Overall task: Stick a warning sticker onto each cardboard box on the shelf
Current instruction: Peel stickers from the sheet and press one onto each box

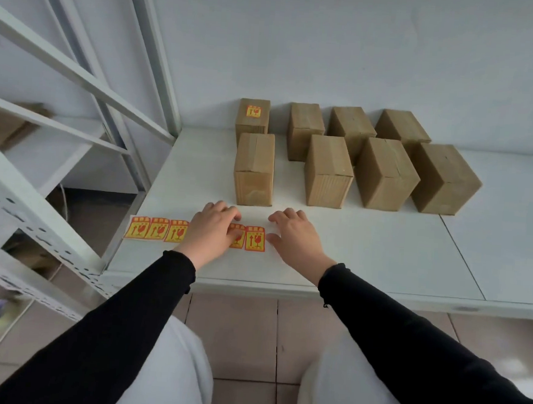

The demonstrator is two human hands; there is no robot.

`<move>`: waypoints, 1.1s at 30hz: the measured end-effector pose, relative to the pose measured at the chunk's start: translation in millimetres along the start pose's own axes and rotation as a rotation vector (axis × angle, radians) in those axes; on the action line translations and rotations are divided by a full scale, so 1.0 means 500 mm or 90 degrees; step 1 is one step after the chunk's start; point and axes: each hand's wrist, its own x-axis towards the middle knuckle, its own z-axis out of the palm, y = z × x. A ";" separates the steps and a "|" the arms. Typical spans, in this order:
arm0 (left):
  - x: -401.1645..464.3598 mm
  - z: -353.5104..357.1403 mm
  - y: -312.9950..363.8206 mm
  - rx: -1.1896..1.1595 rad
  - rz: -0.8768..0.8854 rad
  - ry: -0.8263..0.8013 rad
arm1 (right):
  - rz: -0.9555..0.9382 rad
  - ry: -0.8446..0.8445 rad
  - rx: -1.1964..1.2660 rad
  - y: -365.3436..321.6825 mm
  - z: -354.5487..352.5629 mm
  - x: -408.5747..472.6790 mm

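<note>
Several brown cardboard boxes stand in two rows on the white shelf [381, 257]. The back-left box [251, 128] carries a yellow and red warning sticker [253, 111] on top. The front-left box [254, 169] has a bare top. A strip of yellow and red stickers [159, 229] lies near the shelf's front edge. My left hand [214, 229] rests flat on the strip and covers part of it. My right hand [294, 235] lies with fingers spread on the white backing just right of the last sticker [255, 239]. Neither hand grips anything.
A white metal shelf frame [78, 78] with slanted braces and a perforated upright [21, 216] stands to the left. The wall is close behind the boxes. A white cable [0, 337] lies on the tiled floor below. My knees are under the shelf edge.
</note>
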 end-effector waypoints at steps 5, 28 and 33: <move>0.008 0.006 0.007 -0.037 -0.032 -0.029 | -0.002 0.008 0.025 0.005 0.007 0.004; -0.015 -0.041 0.030 -0.366 -0.019 0.067 | -0.130 0.256 0.147 0.001 -0.046 -0.005; -0.010 -0.043 0.035 -0.394 -0.044 0.054 | -0.106 0.238 0.206 0.002 -0.045 -0.002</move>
